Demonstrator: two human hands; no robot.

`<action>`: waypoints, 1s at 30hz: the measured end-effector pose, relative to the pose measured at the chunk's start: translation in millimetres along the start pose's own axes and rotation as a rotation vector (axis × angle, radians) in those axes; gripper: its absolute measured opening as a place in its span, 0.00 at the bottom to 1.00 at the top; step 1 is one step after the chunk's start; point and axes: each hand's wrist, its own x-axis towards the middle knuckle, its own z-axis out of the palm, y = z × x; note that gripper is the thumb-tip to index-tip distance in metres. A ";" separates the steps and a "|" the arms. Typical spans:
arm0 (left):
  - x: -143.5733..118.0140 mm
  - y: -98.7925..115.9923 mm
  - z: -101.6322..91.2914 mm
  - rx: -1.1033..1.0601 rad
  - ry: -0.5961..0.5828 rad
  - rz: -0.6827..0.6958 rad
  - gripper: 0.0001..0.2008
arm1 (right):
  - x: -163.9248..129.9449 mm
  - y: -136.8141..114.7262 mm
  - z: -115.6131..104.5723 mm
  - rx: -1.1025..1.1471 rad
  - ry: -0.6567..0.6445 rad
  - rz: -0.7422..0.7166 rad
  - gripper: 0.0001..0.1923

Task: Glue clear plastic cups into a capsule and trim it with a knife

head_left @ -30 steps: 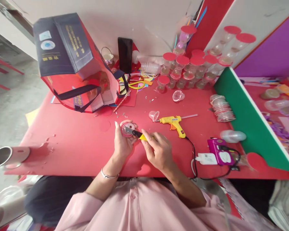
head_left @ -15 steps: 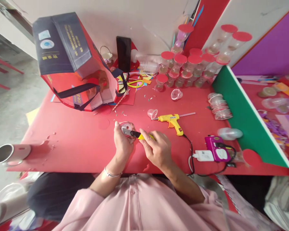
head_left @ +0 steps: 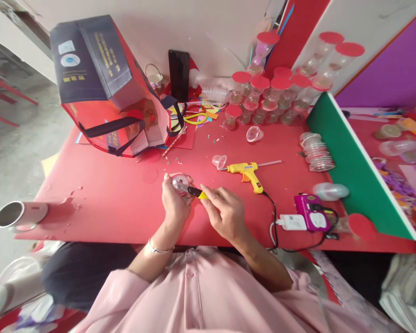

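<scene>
Two hands work at the centre of the frame, on the red table (head_left: 118,208). Your left hand (head_left: 173,203) is closed around a small clear cup with a red lid (head_left: 180,182), holding it just above the tabletop. Your right hand (head_left: 223,215) grips a yellow-handled craft knife (head_left: 193,191), its blade tip touching the cup. A yellow glue gun (head_left: 247,171) lies just right of centre, with a loose clear cup (head_left: 219,161) at its nozzle. Red-lidded cups (head_left: 263,99) cluster at upper centre-right. A red and dark bag (head_left: 104,88) stands upper left. A purple device (head_left: 314,217) lies lower right.
</scene>
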 end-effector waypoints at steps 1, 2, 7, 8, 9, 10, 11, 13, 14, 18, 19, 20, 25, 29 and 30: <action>-0.8 0.2 0.6 0.011 0.008 -0.002 0.24 | -0.5 -1.1 1.2 0.005 0.005 0.003 0.18; -1.5 0.5 1.2 0.019 0.002 -0.001 0.25 | -0.8 -1.3 1.6 0.007 0.010 0.005 0.18; -4.1 1.1 6.9 0.002 0.018 0.085 0.25 | 0.1 0.5 -2.1 0.001 0.004 0.000 0.18; -4.6 0.7 8.1 -0.011 0.032 0.096 0.24 | 0.1 0.5 -2.6 -0.001 0.008 -0.001 0.18; -5.2 0.2 9.0 -0.019 0.038 0.097 0.24 | 0.0 0.3 -2.8 -0.002 0.013 -0.001 0.18; -5.9 -0.1 9.6 -0.021 0.036 0.094 0.23 | -0.3 0.1 -2.7 -0.003 0.020 -0.003 0.18; -6.7 -0.1 9.9 -0.020 0.030 0.091 0.23 | -0.7 -0.1 -2.4 -0.002 0.027 -0.006 0.18; -8.5 0.7 9.3 -0.011 0.019 0.100 0.22 | -1.4 -0.1 -1.6 0.004 0.032 -0.013 0.18; -9.5 1.5 8.7 -0.005 0.015 0.111 0.21 | -1.5 0.2 -1.3 0.005 0.031 -0.019 0.18; -12.8 6.3 5.3 0.034 -0.021 0.112 0.18 | -0.1 3.9 -3.1 -0.036 0.030 -0.054 0.18; -13.1 7.4 4.5 0.042 -0.041 0.101 0.18 | 0.5 5.1 -4.2 -0.054 0.032 -0.066 0.18; -13.1 8.1 3.7 0.046 -0.063 0.090 0.18 | 1.2 6.1 -5.5 -0.070 0.036 -0.078 0.18; -10.9 8.8 0.3 0.042 -0.157 0.040 0.19 | 0.5 5.1 -8.1 -0.112 0.059 -0.121 0.18; -13.9 12.2 -5.3 0.057 -0.180 -0.015 0.20 | -2.1 9.0 -6.6 -0.160 0.058 -0.159 0.19; -15.4 14.2 -8.1 0.048 -0.195 -0.015 0.19 | -1.8 13.4 -7.3 -0.191 0.069 -0.153 0.19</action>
